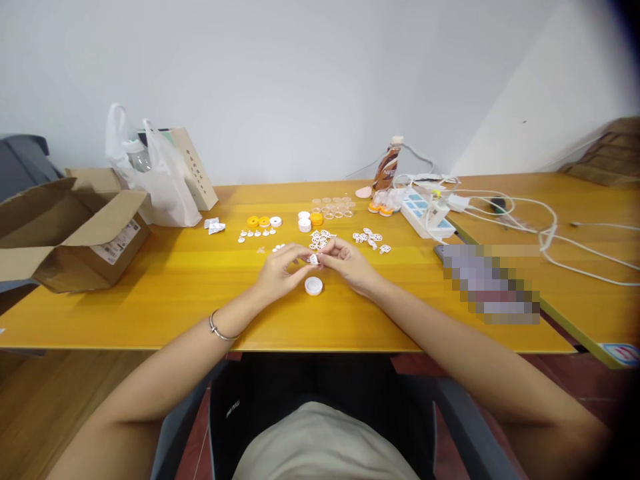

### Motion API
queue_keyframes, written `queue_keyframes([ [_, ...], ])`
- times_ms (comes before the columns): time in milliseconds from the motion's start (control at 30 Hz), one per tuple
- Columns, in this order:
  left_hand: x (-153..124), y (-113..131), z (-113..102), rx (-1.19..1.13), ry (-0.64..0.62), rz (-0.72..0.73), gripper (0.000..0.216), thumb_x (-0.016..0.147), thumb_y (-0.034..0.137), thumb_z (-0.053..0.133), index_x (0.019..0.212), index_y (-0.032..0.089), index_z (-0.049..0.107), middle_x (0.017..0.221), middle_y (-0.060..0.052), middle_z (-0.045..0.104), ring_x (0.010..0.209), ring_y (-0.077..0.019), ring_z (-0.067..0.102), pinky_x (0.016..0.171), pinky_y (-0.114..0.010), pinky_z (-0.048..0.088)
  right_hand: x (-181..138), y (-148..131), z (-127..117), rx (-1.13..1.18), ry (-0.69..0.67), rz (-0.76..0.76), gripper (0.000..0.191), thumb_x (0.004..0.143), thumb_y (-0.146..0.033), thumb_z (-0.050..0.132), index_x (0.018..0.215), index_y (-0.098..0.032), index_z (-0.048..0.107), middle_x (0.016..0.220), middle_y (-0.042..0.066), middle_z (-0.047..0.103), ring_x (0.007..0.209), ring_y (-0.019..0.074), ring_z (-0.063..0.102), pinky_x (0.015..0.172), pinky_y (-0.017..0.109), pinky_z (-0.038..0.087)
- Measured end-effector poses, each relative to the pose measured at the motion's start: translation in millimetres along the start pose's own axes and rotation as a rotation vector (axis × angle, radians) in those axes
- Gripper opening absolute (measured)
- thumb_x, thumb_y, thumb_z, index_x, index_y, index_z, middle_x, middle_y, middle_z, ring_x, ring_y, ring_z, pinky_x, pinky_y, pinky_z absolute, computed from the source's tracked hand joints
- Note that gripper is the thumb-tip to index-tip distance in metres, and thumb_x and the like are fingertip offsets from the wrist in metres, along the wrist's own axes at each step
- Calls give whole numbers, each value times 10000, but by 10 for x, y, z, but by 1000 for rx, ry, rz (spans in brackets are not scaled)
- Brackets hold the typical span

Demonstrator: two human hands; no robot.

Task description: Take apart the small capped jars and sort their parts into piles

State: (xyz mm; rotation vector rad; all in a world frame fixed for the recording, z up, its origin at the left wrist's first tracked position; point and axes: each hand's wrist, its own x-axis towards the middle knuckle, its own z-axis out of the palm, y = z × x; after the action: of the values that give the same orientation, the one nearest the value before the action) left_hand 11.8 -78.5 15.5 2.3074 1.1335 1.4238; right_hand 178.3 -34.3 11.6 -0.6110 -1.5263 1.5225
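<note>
Between the fingertips of my left hand (281, 272) and my right hand (350, 265) is a small white plastic part (314, 259), pinched from both sides above the table. Fingers cover much of it. Just below it a round white case (313, 286) lies on the tabletop. Beyond my hands sit a pile of white cut-out plastic pieces (320, 239) and a second group of such pieces (367, 237). Small white discs with stems (257, 233) stand in a row to the left, in front of orange and white round rings (259, 221).
Clear round covers (334, 208) and stacked white and orange caps (305, 221) stand farther back. A cardboard box (110, 247) and plastic bag (167, 193) are at left. On the right are a bottle (388, 167), a power strip (425, 217), cables and a blurred flat object (485, 283).
</note>
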Motion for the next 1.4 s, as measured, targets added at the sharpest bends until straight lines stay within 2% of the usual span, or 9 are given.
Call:
queue_keyframes([
  [167, 1, 15, 22, 15, 56, 7, 177, 770, 262, 599, 925, 180, 626, 822, -52, 650, 734, -135, 581, 705, -265, 456, 12, 2, 34, -117, 81, -125, 250, 662, -328, 673, 688, -189, 467, 673, -38, 573, 616, 80, 556, 633, 232, 456],
  [367, -19, -1, 33, 30, 49, -1, 217, 784, 269, 581, 978, 182, 622, 870, -73, 650, 786, -150, 578, 757, -296, 455, -2, 1, 44, -109, 104, -40, 275, 650, -352, 664, 682, -195, 440, 651, -36, 567, 547, 80, 523, 579, 240, 454],
  [533, -19, -10, 34, 21, 54, -2, 211, 786, 266, 583, 975, 185, 627, 896, -72, 656, 805, -148, 586, 745, -281, 459, 6, 7, 4, -325, 136, -231, 200, 692, -338, 620, 693, -200, 475, 674, -22, 556, 633, 105, 532, 635, 258, 452],
  [667, -16, -28, 25, 29, 50, 12, 212, 784, 256, 585, 977, 183, 631, 883, -68, 658, 796, -144, 592, 731, -270, 463, 20, 8, -2, -177, 102, -95, 242, 667, -341, 632, 690, -201, 437, 659, -35, 549, 564, 89, 521, 577, 244, 453],
  [833, -12, -26, 30, 45, 52, 43, 224, 793, 236, 569, 1003, 185, 624, 915, -74, 657, 840, -151, 592, 775, -285, 466, -2, -1, 45, -337, 182, -224, 166, 676, -271, 617, 667, -202, 467, 642, -37, 535, 608, 102, 525, 617, 252, 441],
  [933, -17, -25, 16, 56, 69, 35, 218, 782, 238, 582, 989, 192, 631, 931, -75, 658, 861, -161, 597, 795, -294, 467, 29, 5, 16, -242, 205, -149, 163, 664, -239, 609, 658, -203, 451, 619, -40, 544, 557, 94, 520, 584, 246, 435],
  [1067, -35, -52, -24, 90, 83, 39, 209, 771, 243, 597, 967, 181, 635, 934, -81, 655, 858, -164, 602, 808, -292, 469, 161, 5, -241, -132, 404, -98, 207, 637, -245, 628, 653, -200, 426, 591, -43, 565, 499, 86, 523, 547, 238, 434],
  [1167, -41, -80, -33, 102, 91, 19, 214, 793, 236, 569, 991, 168, 615, 927, -76, 657, 797, -138, 610, 766, -257, 486, 247, 13, -471, -256, 505, -190, 200, 634, -290, 649, 670, -188, 481, 632, -28, 581, 569, 107, 560, 596, 255, 445],
  [1400, -18, -145, -12, 100, 108, -56, 239, 814, 235, 533, 1028, 145, 590, 884, -65, 635, 735, -104, 598, 650, -189, 497, 277, 156, -496, -755, 394, -174, 150, 678, -324, 623, 664, -175, 610, 717, 23, 632, 672, 146, 541, 662, 292, 421],
])
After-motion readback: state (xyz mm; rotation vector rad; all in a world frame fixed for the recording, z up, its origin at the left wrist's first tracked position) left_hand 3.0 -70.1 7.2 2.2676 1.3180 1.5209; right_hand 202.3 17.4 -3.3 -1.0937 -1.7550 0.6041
